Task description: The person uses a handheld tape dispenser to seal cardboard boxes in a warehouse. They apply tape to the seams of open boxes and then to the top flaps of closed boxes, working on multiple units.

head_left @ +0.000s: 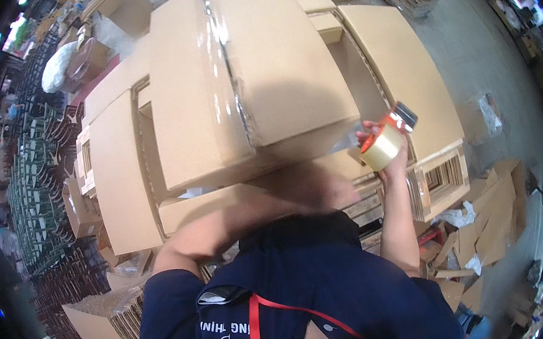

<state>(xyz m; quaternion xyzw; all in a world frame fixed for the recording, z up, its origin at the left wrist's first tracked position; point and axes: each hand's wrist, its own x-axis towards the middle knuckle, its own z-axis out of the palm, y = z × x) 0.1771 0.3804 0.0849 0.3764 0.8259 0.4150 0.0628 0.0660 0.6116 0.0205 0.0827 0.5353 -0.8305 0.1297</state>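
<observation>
My right hand (pixel 397 160) grips a tape gun (pixel 384 136), an orange-and-black dispenser with a roll of pale yellowish tape on it. It is held beside the near right corner of a large cardboard box (pixel 289 88). A seam with shiny clear tape runs along the middle of the box top. My left forearm reaches across in front of my body. At its end my left hand (pixel 333 191) is in shadow and smeared by motion, close to the near side of the box, so its fingers cannot be made out.
Open cardboard flaps spread to the left (pixel 119 165) and right (pixel 408 82) of the box. Wooden pallet frames (pixel 441 181) show beneath on the right. Torn cardboard (pixel 501 211) lies on the floor at right; stacked chair frames (pixel 42 193) stand at far left.
</observation>
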